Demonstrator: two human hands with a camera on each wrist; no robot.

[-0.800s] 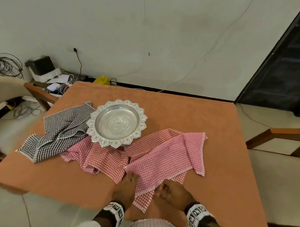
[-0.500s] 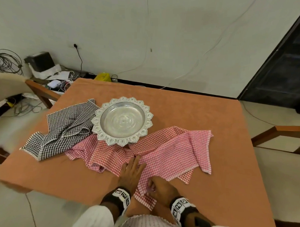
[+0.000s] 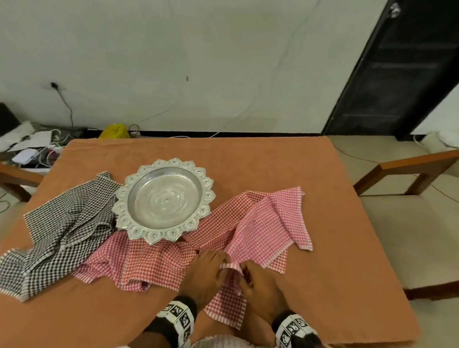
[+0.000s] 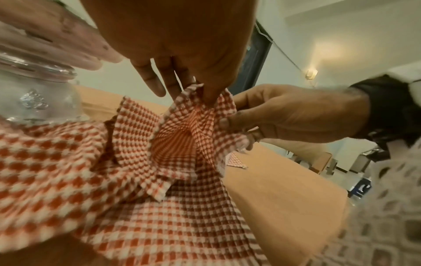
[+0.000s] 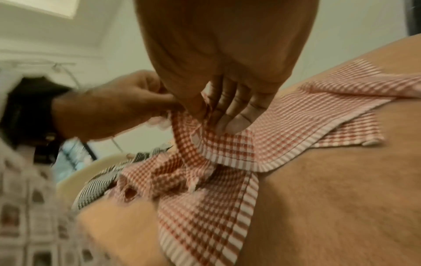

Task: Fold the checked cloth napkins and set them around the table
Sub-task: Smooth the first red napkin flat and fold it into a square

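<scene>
A pink checked napkin [image 3: 263, 227] lies rumpled on the orange table [image 3: 249, 164], right of centre. Both hands meet at its near edge. My left hand [image 3: 206, 272] pinches a raised fold of that napkin [image 4: 193, 115] between thumb and fingers. My right hand [image 3: 258, 281] pinches the same fold [image 5: 193, 129] from the other side, close beside the left. A second red checked napkin [image 3: 142, 262] lies crumpled to the left, partly under the silver dish. A black checked napkin [image 3: 57, 233] lies at the far left.
A silver scalloped dish [image 3: 165, 200] stands at the table's middle, resting on the napkins' edges. Wooden chairs [image 3: 416, 167] flank the table at right and left. Cables and boxes [image 3: 29, 146] clutter the floor by the back wall.
My left hand lay flat on the cloth earlier; now it pinches the fold. Both hands have come together and lifted the napkin's near edge off the table.
</scene>
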